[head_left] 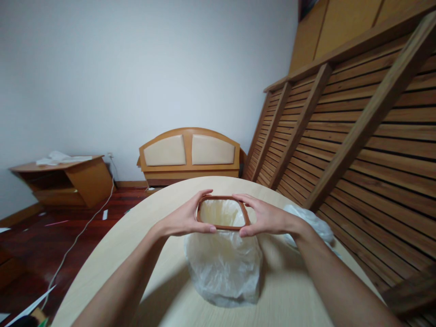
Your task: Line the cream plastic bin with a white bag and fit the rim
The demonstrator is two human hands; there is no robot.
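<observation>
A brown rounded-rectangular rim ring (223, 227) sits at the mouth of a small bin lined with a translucent white plastic bag (225, 268). The bag's loose skirt drapes outside below the ring and spreads toward the tabletop, hiding the bin's walls. My left hand (190, 215) grips the ring's left end, thumb along the near edge and fingers at the far edge. At the right end my right hand (260, 215) grips the ring in the same way. Inside the opening, the creased bag lining shows pale yellowish.
The round pale wooden table (163, 277) carries a crumpled white plastic bag (311, 222) behind my right forearm. Slatted wooden panels (368, 150) lean along the right. A headboard (189, 152) stands beyond the table, and a low cabinet (78, 179) is at left.
</observation>
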